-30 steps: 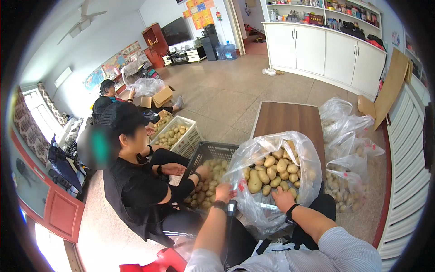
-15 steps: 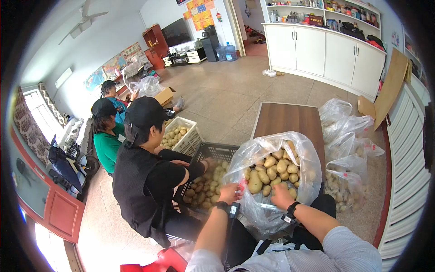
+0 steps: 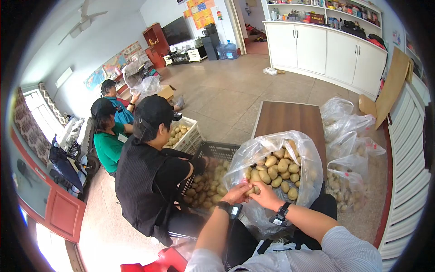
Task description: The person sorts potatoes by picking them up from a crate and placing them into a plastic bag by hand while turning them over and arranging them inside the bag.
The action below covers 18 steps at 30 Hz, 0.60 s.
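A clear plastic bag (image 3: 312,181) stands open in front of me, with several potatoes (image 3: 283,166) inside. At its near left rim my two hands meet around one potato (image 3: 250,191), which their fingers partly cover. My left hand (image 3: 235,194) is closed on its left side. From the right, my right hand (image 3: 266,198) grips it with thumb and fingers. Beside the bag on the left is a dark crate (image 3: 222,147) of potatoes, where the arm of a person in black (image 3: 145,181) reaches in.
A brown wooden table (image 3: 286,119) lies behind the bag. Filled plastic bags (image 3: 349,158) stand on the floor to the right. A white crate (image 3: 194,136) of potatoes is beyond the dark one. Two more people sit further left. Something red (image 3: 156,262) lies at the lower left.
My right hand has moved left from among the potatoes in the bag to meet my left hand, which has shifted slightly right. A potato is now between them. The person in black leans differently.
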Motion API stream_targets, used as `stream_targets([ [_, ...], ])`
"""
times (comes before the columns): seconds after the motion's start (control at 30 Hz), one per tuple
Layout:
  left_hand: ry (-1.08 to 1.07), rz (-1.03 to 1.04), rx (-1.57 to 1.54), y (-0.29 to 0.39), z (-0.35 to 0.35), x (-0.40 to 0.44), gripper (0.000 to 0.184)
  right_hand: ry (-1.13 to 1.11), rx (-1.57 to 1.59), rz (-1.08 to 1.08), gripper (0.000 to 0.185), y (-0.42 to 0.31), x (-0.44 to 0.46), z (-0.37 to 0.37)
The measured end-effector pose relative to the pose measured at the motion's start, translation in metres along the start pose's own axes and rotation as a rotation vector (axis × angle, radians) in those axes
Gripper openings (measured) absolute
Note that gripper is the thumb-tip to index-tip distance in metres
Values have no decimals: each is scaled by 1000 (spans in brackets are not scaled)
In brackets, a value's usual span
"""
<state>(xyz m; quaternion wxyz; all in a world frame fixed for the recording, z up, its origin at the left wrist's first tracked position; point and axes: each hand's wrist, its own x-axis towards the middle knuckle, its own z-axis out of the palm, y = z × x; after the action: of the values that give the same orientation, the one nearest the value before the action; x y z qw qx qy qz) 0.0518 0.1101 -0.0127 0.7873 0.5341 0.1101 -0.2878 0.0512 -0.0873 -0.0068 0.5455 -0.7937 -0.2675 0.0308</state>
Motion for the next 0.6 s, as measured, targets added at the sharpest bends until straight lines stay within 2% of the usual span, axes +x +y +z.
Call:
stream_targets([
  [0.1, -21, -4, -18, -2, -5, 3, 32, 79, -164, -124, 45, 8, -8, -8],
  [0.13, 58, 34, -18, -2, -6, 3, 30, 79, -165, -124, 45, 12, -10, -13],
  [0.17, 138, 72, -18, -4, -8, 4, 28, 80, -284, -109, 44, 18, -14, -19],
  [0.23, 120, 101, -80, -6, -23, 9, 28, 79, -405, -94, 44, 25, -22, -32],
  [0.3, 105, 131, -141, -11, -37, 14, 28, 151, -694, 20, 37, 26, -32, -45],
  [0.37, 260, 207, -254, -16, -45, 17, 30, 189, -742, 32, 33, 41, -39, -52],
  [0.4, 260, 206, -251, -19, -51, 18, 30, 199, -811, 60, 33, 46, -41, -55],
  [0.47, 429, 250, -266, -26, -69, 24, 31, 212, -903, 109, 34, 57, -44, -59],
  [0.5, 428, 250, -264, -33, -80, 26, 31, 214, -902, 109, 34, 63, -47, -61],
  [0.53, 585, 516, 364, -45, -96, 30, 30, 171, -901, 157, 34, 65, -49, -62],
  [0.6, 704, 759, 1011, -45, -101, 28, 29, 128, -899, 205, 34, 72, -52, -64],
])
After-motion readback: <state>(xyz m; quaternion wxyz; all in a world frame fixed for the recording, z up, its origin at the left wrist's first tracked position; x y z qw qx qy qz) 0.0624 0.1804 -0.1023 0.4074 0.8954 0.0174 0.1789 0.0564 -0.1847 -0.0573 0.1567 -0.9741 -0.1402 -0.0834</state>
